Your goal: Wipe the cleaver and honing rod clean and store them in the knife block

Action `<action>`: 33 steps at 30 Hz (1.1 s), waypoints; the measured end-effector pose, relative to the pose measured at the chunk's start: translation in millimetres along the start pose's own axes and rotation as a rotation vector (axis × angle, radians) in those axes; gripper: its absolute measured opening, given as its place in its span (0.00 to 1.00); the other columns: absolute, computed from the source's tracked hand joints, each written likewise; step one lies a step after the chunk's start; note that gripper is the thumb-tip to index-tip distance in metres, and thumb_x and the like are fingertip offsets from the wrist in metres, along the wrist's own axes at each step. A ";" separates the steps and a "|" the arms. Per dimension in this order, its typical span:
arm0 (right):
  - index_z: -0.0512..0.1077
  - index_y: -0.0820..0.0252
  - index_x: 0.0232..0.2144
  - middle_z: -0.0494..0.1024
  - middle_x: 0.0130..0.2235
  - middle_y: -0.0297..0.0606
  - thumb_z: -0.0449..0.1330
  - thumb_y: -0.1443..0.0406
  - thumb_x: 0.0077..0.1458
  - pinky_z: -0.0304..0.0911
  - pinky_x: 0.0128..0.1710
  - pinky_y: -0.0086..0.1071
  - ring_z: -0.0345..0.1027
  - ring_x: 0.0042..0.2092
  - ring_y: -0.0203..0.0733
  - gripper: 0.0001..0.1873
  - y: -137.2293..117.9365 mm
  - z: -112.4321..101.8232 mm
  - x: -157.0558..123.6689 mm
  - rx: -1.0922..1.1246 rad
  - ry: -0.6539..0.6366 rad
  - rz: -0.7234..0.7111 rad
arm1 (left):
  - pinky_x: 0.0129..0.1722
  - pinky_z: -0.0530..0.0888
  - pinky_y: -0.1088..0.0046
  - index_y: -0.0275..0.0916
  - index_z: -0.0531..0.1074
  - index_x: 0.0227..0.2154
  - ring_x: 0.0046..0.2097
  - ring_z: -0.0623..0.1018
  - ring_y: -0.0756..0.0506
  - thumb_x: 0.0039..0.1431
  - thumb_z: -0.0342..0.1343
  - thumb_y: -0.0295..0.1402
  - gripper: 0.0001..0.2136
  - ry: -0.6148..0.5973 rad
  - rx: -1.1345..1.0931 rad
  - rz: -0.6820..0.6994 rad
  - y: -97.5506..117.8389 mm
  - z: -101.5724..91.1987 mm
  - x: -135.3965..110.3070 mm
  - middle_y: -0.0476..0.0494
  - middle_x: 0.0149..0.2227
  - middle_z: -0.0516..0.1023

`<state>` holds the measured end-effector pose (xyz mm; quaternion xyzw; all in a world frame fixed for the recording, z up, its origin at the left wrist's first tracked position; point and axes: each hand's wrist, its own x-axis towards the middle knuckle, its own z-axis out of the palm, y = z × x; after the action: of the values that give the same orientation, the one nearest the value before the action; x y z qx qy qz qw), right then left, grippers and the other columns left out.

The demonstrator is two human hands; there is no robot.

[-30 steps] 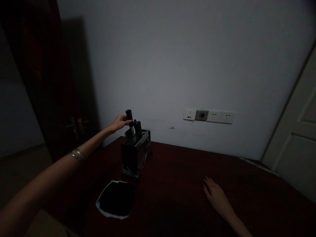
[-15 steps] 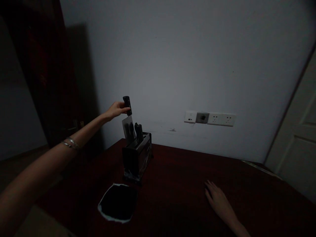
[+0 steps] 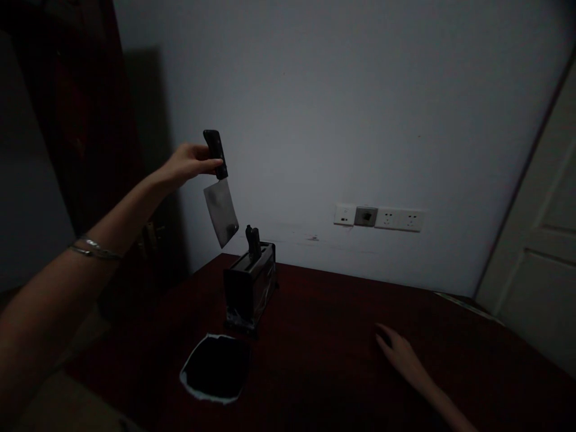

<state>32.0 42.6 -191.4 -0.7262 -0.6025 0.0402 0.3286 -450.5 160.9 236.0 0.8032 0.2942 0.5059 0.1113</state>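
gripping cleaver (image 3: 219,195) blade-down by hdl (image 3: 213,143) w/ l. hand (image 3: 189,164), prob. for finger safety, apart from knife block (image 3: 251,287); resting r. hand (image 3: 402,355) unclenched on table (image 3: 324,324), prob. idle.

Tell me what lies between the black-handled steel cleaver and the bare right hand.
In the head view, a black box-shaped knife block and dark-red tabletop lie there.

The left grip (image 3: 191,163) holds a cleaver (image 3: 221,211), blade down, clear of the knife block (image 3: 250,288).
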 end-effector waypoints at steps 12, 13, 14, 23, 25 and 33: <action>0.72 0.66 0.36 0.79 0.30 0.47 0.56 0.58 0.50 0.67 0.24 0.31 0.73 0.27 0.41 0.16 -196.7 -170.5 1.6 0.901 -0.373 0.211 | 0.41 0.72 0.61 0.20 0.71 0.38 0.33 0.76 0.49 0.47 0.60 0.29 0.17 -0.058 -0.086 0.133 87.9 39.9 -41.9 0.44 0.32 0.77; 0.72 0.66 0.36 0.79 0.29 0.46 0.56 0.58 0.51 0.67 0.22 0.29 0.73 0.26 0.40 0.16 -211.4 -178.7 -4.1 0.942 -0.386 0.194 | 0.40 0.73 0.62 0.22 0.71 0.37 0.33 0.76 0.49 0.46 0.60 0.29 0.15 -0.079 -0.129 0.135 89.8 53.0 -46.4 0.43 0.32 0.77; 0.72 0.67 0.35 0.78 0.27 0.46 0.56 0.58 0.51 0.65 0.20 0.28 0.72 0.24 0.39 0.16 -223.6 -185.0 -9.8 0.975 -0.398 0.178 | 0.39 0.73 0.63 0.24 0.72 0.36 0.33 0.76 0.48 0.46 0.60 0.28 0.14 -0.107 -0.175 0.137 90.2 67.0 -50.8 0.43 0.32 0.77; 0.72 0.71 0.36 0.78 0.27 0.47 0.48 0.59 0.57 0.65 0.21 0.25 0.73 0.25 0.38 0.21 -248.7 -181.6 -46.2 1.252 -0.653 0.233 | 0.37 0.74 0.69 0.33 0.71 0.33 0.36 0.76 0.47 0.46 0.60 0.32 0.11 -0.261 -0.385 0.190 68.2 204.7 -91.9 0.43 0.35 0.77; 0.72 0.71 0.37 0.79 0.30 0.48 0.45 0.58 0.58 0.68 0.25 0.28 0.74 0.28 0.40 0.23 -243.8 -175.1 -48.6 1.319 -0.685 0.270 | 0.38 0.74 0.69 0.33 0.71 0.34 0.36 0.76 0.47 0.47 0.59 0.32 0.10 -0.259 -0.369 0.220 66.1 227.7 -99.9 0.42 0.35 0.77; 0.71 0.76 0.36 0.77 0.37 0.56 0.45 0.56 0.58 0.66 0.42 0.36 0.74 0.39 0.46 0.26 -218.0 -157.5 -38.4 1.565 -0.649 0.347 | 0.35 0.73 0.71 0.33 0.69 0.33 0.34 0.75 0.48 0.50 0.57 0.29 0.07 -0.178 -0.296 0.381 74.3 271.8 -123.6 0.44 0.31 0.75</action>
<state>-91.9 -46.9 33.3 -0.3255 -0.3461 0.6987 0.5349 -224.0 61.2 53.1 0.8605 0.0492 0.4825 0.1558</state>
